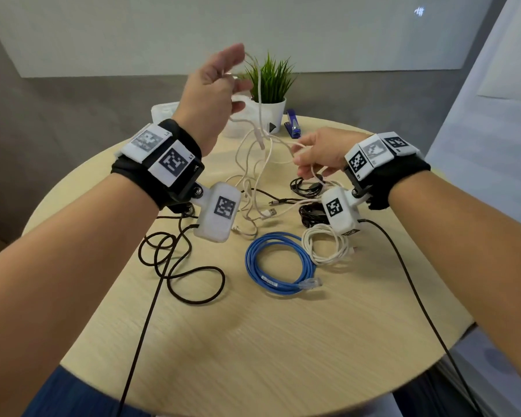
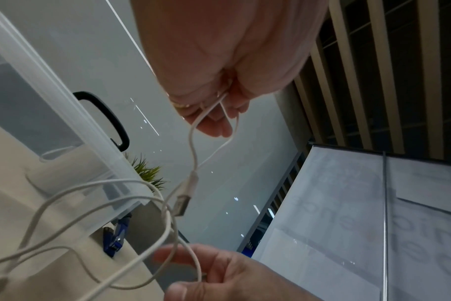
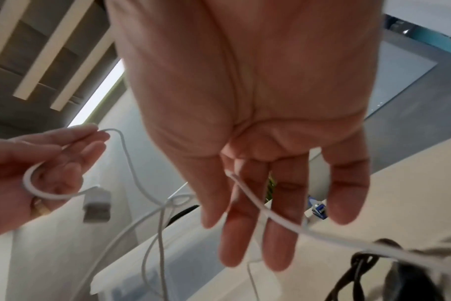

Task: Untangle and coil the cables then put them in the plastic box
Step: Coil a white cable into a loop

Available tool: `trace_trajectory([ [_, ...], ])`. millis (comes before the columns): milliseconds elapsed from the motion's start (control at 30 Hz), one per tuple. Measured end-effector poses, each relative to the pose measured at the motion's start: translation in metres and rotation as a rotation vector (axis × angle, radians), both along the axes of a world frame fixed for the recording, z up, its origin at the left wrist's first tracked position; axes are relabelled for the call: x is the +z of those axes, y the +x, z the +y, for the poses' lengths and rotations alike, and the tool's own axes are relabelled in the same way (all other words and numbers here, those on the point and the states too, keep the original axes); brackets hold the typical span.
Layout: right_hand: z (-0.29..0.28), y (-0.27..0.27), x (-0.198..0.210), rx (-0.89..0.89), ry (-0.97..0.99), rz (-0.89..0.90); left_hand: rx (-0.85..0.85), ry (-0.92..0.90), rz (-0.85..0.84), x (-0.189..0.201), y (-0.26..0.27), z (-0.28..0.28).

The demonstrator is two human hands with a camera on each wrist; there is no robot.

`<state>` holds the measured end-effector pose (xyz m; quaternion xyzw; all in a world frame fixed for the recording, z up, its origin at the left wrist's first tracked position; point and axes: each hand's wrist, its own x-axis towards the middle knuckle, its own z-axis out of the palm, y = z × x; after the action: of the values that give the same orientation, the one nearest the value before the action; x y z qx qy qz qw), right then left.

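My left hand (image 1: 238, 82) is raised above the back of the table and pinches a white cable (image 1: 257, 115) near its end. The cable's USB plug (image 2: 183, 201) dangles just below the fingers. The strands hang down into a loose white tangle (image 1: 250, 188) on the table. Lower and to the right, my right hand (image 1: 301, 161) holds another strand of the white cable (image 3: 270, 218) between thumb and fingers. The clear plastic box (image 1: 166, 111) stands at the back left, mostly hidden behind my left wrist.
A coiled blue cable (image 1: 280, 263) and a coiled white cable (image 1: 328, 243) lie in the middle of the round table (image 1: 283, 341). Black coils (image 1: 309, 185) sit under my right hand; a loose black cable (image 1: 178, 266) sprawls at left. A potted plant (image 1: 271, 85) and blue stapler (image 1: 292, 123) stand behind.
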<state>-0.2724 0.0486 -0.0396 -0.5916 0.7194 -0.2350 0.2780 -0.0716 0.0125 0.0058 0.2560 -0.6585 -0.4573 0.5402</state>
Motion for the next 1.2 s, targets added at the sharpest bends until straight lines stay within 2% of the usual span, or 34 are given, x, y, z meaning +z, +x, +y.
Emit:
trace_trajectory([
  [133,0.003,0.018,0.012,0.073,-0.122,-0.074,-0.006,-0.037,0.135,0.014,0.009,0.006],
  [300,0.005,0.037,0.039,0.031,-0.296,-0.304,0.071,-0.142,-0.055,0.017,0.017,0.009],
  [467,0.002,0.047,0.048,-0.01,-0.378,-0.351,0.032,-0.152,-0.02,0.012,0.025,0.013],
  [533,0.002,0.049,0.049,-0.034,-0.411,-0.37,0.052,-0.162,-0.068,0.009,0.028,0.014],
  [600,0.002,0.051,0.051,-0.046,-0.437,-0.39,0.084,-0.175,-0.212,0.006,0.031,0.016],
  [767,0.009,0.056,0.059,-0.04,-0.478,-0.497,0.069,-0.212,-0.772,0.0,0.038,0.023],
  [833,0.012,0.058,0.063,-0.008,-0.478,-0.567,0.086,-0.234,-0.887,-0.004,0.038,0.02],
  [900,0.014,0.059,0.067,0.024,-0.478,-0.615,0.191,-0.279,-0.876,-0.007,0.036,0.016],
  [967,0.016,0.06,0.069,0.058,-0.482,-0.64,0.341,-0.339,-0.783,-0.009,0.034,0.011],
  [1033,0.018,0.061,0.071,0.105,-0.49,-0.667,0.416,-0.323,-0.678,-0.009,0.034,0.006],
  [1133,0.021,0.061,0.073,0.174,-0.542,-0.802,0.383,-0.31,-0.755,-0.009,0.033,0.002],
  [1200,0.023,0.061,0.075,0.193,-0.586,-0.92,0.282,-0.31,-0.819,-0.013,0.032,0.0],
])
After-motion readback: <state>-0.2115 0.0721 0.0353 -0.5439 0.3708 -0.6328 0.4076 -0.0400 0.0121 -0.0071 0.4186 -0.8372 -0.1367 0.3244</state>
